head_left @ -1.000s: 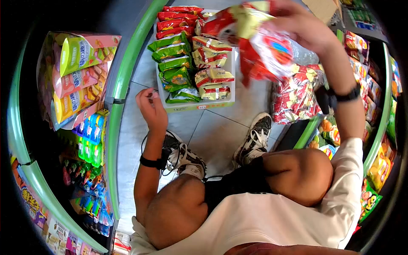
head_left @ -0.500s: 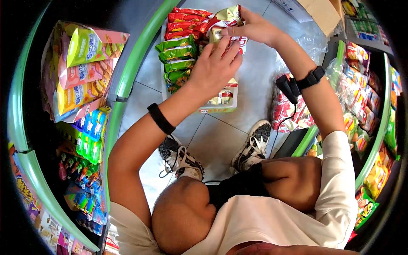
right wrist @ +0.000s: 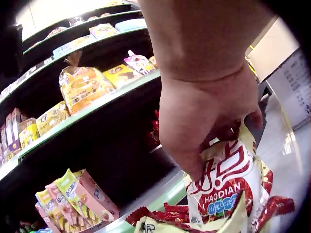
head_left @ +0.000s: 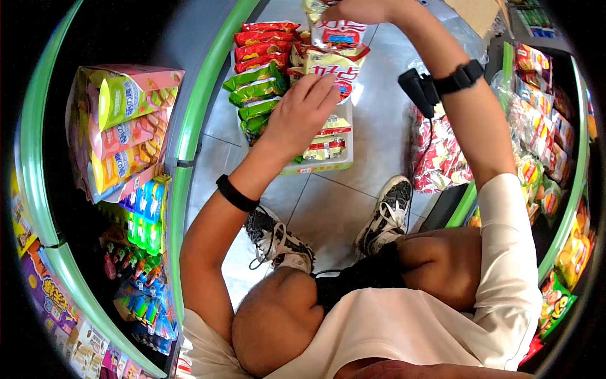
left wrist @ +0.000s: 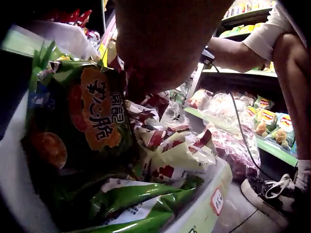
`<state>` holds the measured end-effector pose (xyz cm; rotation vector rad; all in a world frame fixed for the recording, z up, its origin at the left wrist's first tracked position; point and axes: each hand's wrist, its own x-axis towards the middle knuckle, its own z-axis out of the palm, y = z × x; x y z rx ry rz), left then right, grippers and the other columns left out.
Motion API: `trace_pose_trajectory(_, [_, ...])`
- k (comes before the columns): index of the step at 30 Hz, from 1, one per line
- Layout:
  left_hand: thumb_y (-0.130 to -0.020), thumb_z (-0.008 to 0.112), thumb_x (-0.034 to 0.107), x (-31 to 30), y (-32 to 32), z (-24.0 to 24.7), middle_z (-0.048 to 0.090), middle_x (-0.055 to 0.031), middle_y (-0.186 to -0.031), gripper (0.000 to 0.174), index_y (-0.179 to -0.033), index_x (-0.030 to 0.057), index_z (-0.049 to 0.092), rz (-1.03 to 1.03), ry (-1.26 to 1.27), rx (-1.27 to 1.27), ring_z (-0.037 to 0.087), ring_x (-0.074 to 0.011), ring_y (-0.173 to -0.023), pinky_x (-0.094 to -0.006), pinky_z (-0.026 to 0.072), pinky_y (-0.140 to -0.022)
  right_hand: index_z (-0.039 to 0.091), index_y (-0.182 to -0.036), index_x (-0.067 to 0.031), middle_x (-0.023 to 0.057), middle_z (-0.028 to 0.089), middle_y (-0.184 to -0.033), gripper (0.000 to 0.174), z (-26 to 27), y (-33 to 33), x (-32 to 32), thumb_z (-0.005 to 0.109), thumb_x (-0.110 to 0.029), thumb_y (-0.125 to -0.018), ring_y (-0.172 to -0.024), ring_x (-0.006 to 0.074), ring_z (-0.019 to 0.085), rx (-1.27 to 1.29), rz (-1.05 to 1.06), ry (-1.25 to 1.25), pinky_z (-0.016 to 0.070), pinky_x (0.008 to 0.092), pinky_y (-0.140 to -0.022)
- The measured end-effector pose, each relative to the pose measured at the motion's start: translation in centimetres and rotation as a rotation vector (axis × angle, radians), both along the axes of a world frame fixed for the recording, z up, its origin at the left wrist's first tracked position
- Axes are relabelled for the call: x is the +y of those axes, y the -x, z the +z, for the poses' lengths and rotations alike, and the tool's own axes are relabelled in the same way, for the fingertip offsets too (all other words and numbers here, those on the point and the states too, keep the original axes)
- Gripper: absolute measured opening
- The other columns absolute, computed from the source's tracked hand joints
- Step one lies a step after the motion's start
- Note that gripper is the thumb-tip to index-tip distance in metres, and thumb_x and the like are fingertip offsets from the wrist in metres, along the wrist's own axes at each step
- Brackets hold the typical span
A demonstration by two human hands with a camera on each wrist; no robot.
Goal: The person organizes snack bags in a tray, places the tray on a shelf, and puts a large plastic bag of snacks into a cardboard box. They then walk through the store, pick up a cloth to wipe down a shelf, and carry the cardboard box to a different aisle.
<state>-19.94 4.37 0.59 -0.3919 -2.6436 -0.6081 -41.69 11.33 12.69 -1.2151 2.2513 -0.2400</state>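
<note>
In the head view the right hand (head_left: 363, 11) pinches the top of a cream and red snack bag (head_left: 341, 35) at the far end of a white tray (head_left: 348, 120). The right wrist view shows its thumb and fingers on that bag (right wrist: 221, 187). My left hand (head_left: 303, 114) rests with bent fingers against a second cream and red bag (head_left: 334, 65) in the right row; whether it grips the bag is hidden. Green bags (head_left: 255, 85) and red bags (head_left: 264, 47) stand in the left row. A green bag (left wrist: 82, 116) is close up in the left wrist view.
Shelves with green edges (head_left: 189, 120) flank both sides. A display box of snacks (head_left: 126, 126) stands at left. A plastic-wrapped red and white bundle (head_left: 435, 158) lies right of the tray, with a cardboard box (head_left: 480, 22) beyond. Two shoes (head_left: 386, 218) are on the tiled floor.
The right hand has carried a bag from the right side over to the tray, then moved toward its far end. The left hand has reached in from the tray's near left corner to the bags.
</note>
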Motion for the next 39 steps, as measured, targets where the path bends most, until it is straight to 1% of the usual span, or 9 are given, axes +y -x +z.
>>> trace_pose_trajectory(8, [-0.076, 0.064, 0.013, -1.4, 2.1, 1.2, 0.051, -0.0116, -0.102, 0.02, -0.095, 0.0056, 0.06, 0.13, 0.069, -0.189, 0.049, -0.0282, -0.1, -0.0397, 0.0446, -0.084, 0.055, -0.12, -0.0057, 0.0228, 0.063, -0.099, 0.051, -8.8, 0.8, -1.7, 0.056, -0.035, -0.079, -0.095, 0.037, 0.06, 0.088, 0.121, 0.109, 0.0465, 0.0435, -0.083])
trace_pose_trajectory(14, [-0.073, 0.069, 0.033, -1.0, 3.0, 1.6, 0.05, -0.0096, -0.096, 0.033, -0.092, 0.0069, 0.059, 0.145, 0.173, -0.195, 0.049, -0.0266, -0.092, -0.0387, 0.0426, -0.075, 0.05, -0.128, -0.0094, 0.0217, 0.062, -0.108, 0.055, -6.8, 1.0, -1.3, 0.055, -0.036, -0.079, -0.099, 0.0392, 0.058, 0.035, 0.062, 0.172, 0.0463, 0.0432, -0.087])
trace_pose_trajectory(21, [-0.073, 0.07, 0.028, 0.2, 3.8, 0.5, 0.05, -0.0098, -0.097, 0.031, -0.094, 0.0073, 0.06, 0.23, 0.227, -0.209, 0.048, -0.0279, -0.094, -0.0404, 0.0417, -0.075, 0.05, -0.127, -0.0116, 0.0206, 0.061, -0.11, 0.053, -4.4, -1.9, -1.2, 0.056, -0.036, -0.08, -0.103, 0.0409, 0.056, 0.213, 0.131, -0.076, 0.0422, 0.0489, -0.092])
trace_pose_trajectory(25, [-0.072, 0.07, 0.025, -0.1, 2.9, 1.7, 0.051, -0.0105, -0.101, 0.03, -0.096, 0.0081, 0.061, 0.227, 0.117, -0.267, 0.047, -0.0292, -0.098, -0.0431, 0.0392, -0.08, 0.053, -0.12, -0.0075, 0.0172, 0.062, -0.107, 0.051, -5.2, -1.2, 0.8, 0.059, -0.037, -0.08, -0.102, 0.0396, 0.055, 0.517, -0.022, 0.366, 0.0402, 0.0509, -0.091])
trace_pose_trajectory(30, [-0.073, 0.069, 0.019, -0.5, 1.2, 3.1, 0.053, -0.009, -0.103, 0.026, -0.095, 0.0078, 0.061, 0.165, -0.105, -0.17, 0.048, -0.0279, -0.101, -0.0421, 0.0372, -0.084, 0.061, -0.101, -0.0016, 0.0157, 0.063, -0.098, 0.031, 3.9, 0.8, 12.1, 0.062, -0.025, -0.08, -0.093, 0.0312, 0.06, 0.577, -0.153, 0.485, 0.0466, 0.038, -0.083])
trace_pose_trajectory(32, [-0.074, 0.068, 0.015, 0.0, 0.1, 3.7, 0.053, -0.0097, -0.102, 0.023, -0.094, 0.0071, 0.06, 0.149, -0.147, -0.151, 0.049, -0.0288, -0.1, -0.0418, 0.0368, -0.086, 0.06, -0.096, 0.0005, 0.0129, 0.063, -0.084, 0.019, 5.2, 1.6, 19.5, 0.057, -0.015, -0.085, -0.084, 0.0233, 0.061, 0.691, -0.43, 0.396, 0.0487, 0.0357, -0.078])
trace_pose_trajectory(33, [-0.074, 0.068, 0.015, 0.3, -0.5, 3.8, 0.053, -0.0097, -0.102, 0.023, -0.094, 0.0071, 0.06, 0.129, -0.162, -0.146, 0.049, -0.0288, -0.1, -0.0418, 0.0368, -0.086, 0.058, -0.108, 0.0032, 0.0063, 0.065, -0.094, 0.033, 2.3, 7.9, 29.7, 0.061, -0.02, -0.084, -0.086, 0.0161, 0.061, 0.508, -0.578, 0.419, 0.0463, 0.0278, -0.08])
trace_pose_trajectory(37, [-0.074, 0.067, 0.013, 1.9, -2.0, 3.0, 0.053, -0.0106, -0.103, 0.023, -0.094, 0.0059, 0.06, 0.071, -0.199, -0.242, 0.048, -0.0295, -0.1, -0.042, 0.0367, -0.086, 0.063, -0.092, -0.0013, 0.02, 0.065, -0.089, 0.028, 1.7, 3.4, 44.7, 0.053, -0.024, -0.079, -0.086, 0.0348, 0.063, 0.843, -1.022, -0.207, 0.0483, 0.0403, -0.077])
trace_pose_trajectory(39, [-0.074, 0.067, 0.012, 2.8, -2.8, 2.5, 0.053, -0.0108, -0.102, 0.023, -0.094, 0.0055, 0.059, 0.05, -0.207, -0.268, 0.048, -0.0296, -0.1, -0.042, 0.0367, -0.086, 0.065, -0.091, 0.0001, 0.0195, 0.066, -0.085, 0.024, -1.6, 2.4, 53.5, 0.05, -0.014, -0.079, -0.08, 0.0319, 0.065, 0.718, -1.053, -0.314, 0.0503, 0.0414, -0.071])
